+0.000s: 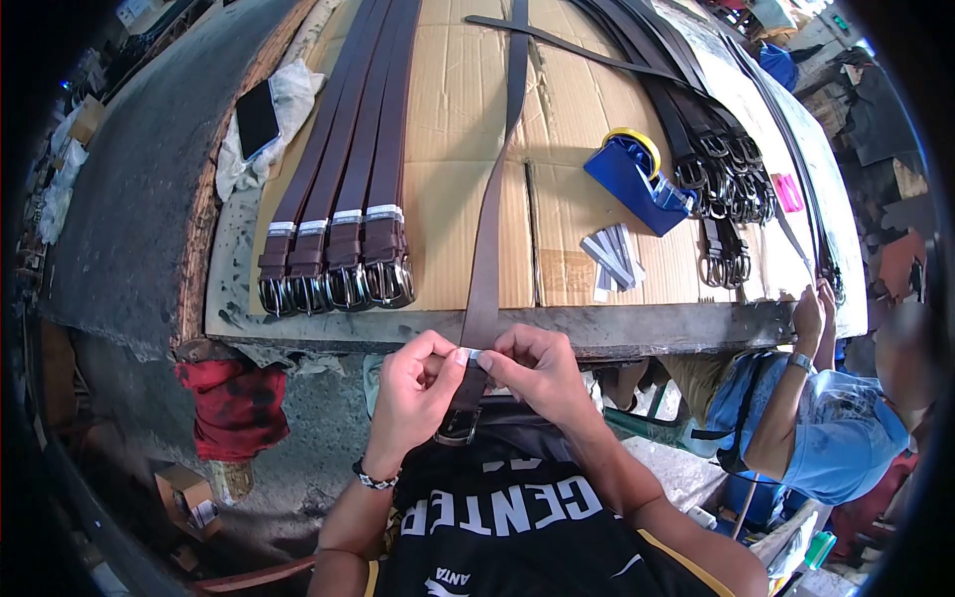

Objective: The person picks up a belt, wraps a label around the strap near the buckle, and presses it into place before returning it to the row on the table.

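A brown leather belt (484,254) runs down the middle of the cardboard and over the table's front edge, its buckle (457,428) hanging near my lap. Around the strap, just above the buckle end, sits a small white paper label (473,357). My left hand (418,386) pinches the label and strap edge from the left. From the right, my right hand (535,370) presses thumb and fingers on the same label. On the left of the cardboard lie several finished-looking brown belts (343,199), each with a white band near its buckle.
A blue tape dispenser (637,189) stands right of centre, beside a pile of paper strips (614,261). Dark belts with buckles (721,164) lie farther right. A phone (258,119) rests on plastic at left. A co-worker in a blue shirt (841,428) handles a strap at right.
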{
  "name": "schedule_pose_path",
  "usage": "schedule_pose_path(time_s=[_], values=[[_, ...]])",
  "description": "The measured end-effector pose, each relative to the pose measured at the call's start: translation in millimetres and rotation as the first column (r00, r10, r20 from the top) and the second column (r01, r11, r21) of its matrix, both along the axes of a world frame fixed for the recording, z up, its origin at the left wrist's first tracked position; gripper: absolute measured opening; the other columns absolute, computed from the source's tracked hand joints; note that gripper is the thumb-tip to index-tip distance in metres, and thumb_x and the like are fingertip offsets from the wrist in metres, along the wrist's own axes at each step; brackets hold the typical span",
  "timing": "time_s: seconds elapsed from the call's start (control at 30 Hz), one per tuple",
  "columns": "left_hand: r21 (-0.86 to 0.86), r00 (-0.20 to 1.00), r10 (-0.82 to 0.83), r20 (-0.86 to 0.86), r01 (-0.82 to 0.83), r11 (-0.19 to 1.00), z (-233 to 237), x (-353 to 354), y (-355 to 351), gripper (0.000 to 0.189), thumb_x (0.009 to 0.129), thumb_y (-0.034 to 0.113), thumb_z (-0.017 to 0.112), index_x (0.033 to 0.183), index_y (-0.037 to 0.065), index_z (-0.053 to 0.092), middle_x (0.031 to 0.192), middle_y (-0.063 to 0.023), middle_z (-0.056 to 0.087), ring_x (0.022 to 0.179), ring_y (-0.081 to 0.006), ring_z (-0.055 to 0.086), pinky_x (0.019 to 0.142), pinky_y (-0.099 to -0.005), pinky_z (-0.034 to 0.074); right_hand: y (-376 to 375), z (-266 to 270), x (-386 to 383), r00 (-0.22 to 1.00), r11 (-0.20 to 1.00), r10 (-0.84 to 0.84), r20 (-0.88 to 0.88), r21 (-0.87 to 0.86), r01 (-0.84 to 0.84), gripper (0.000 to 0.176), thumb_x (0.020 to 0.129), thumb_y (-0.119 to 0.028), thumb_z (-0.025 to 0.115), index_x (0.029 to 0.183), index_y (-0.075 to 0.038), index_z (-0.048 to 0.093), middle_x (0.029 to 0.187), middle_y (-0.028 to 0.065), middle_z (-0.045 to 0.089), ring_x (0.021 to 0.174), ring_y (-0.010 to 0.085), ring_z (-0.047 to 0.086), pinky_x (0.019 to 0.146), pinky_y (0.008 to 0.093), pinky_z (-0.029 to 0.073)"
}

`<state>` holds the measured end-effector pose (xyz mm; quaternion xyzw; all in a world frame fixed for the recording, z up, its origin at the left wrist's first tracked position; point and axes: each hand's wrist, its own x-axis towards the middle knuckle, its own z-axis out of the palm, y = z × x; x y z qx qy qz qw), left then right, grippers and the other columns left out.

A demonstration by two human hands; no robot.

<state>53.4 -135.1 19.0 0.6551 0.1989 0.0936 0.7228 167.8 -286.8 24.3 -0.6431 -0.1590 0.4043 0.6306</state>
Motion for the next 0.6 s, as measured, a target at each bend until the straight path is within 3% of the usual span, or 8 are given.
schedule_pose_path(time_s=[0.27, 0.37, 0.47, 0.6], values=[[-0.064, 1.0, -0.011, -0.009, 0.01, 0.998, 7, 1, 3, 0.016, 0.101, 0.011, 0.059, 0.09, 0.0, 0.059, 0.073, 0.002, 0.066, 0.066, 0.0026, 0.052, 0.054, -0.0179, 0.037, 7, -8, -2, 0.998, 0.995, -0.036, -0.055, 0.092, 0.041, 0.02, 0.091, -0.008, 0.07, 0.08, -0.001, 0.055, 0.071, -0.0006, 0.059, 0.062, 0.0035, 0.056, 0.054, 0.0195, 0.044], [-0.158, 0.998, 0.065, 0.007, -0.063, 0.985, -9, -6, 0, 0.011, 0.1, 0.008, 0.059, 0.096, -0.001, 0.062, 0.079, -0.0008, 0.067, 0.074, -0.0011, 0.059, 0.061, -0.0178, 0.045, 12, -9, -2, 0.997, 0.994, -0.032, -0.075, 0.101, 0.039, 0.021, 0.09, -0.007, 0.07, 0.079, -0.002, 0.053, 0.071, -0.0006, 0.058, 0.061, 0.0039, 0.056, 0.053, 0.0197, 0.044], [-0.445, 0.993, 0.112, -0.032, -0.115, 0.888, -3, -11, -4, 0.012, 0.098, 0.004, 0.06, 0.105, -0.005, 0.064, 0.087, -0.0066, 0.07, 0.083, -0.0088, 0.067, 0.073, -0.0211, 0.054, 13, -16, -3, 0.997, 0.991, -0.018, -0.071, 0.129, 0.027, 0.022, 0.09, -0.007, 0.069, 0.079, -0.003, 0.051, 0.07, -0.0006, 0.057, 0.059, 0.0041, 0.056, 0.052, 0.0197, 0.044], [-0.386, 0.999, -0.026, -0.027, 0.014, 0.923, -4, -14, -3, 0.019, 0.097, -0.002, 0.059, 0.113, -0.011, 0.061, 0.1, -0.015, 0.073, 0.089, -0.0174, 0.072, 0.082, -0.0265, 0.058, 13, -20, -1, 0.996, 0.993, -0.001, -0.087, 0.118, 0.011, 0.023, 0.09, -0.007, 0.069, 0.078, -0.004, 0.05, 0.069, -0.0005, 0.057, 0.058, 0.0039, 0.056, 0.051, 0.0203, 0.045]])
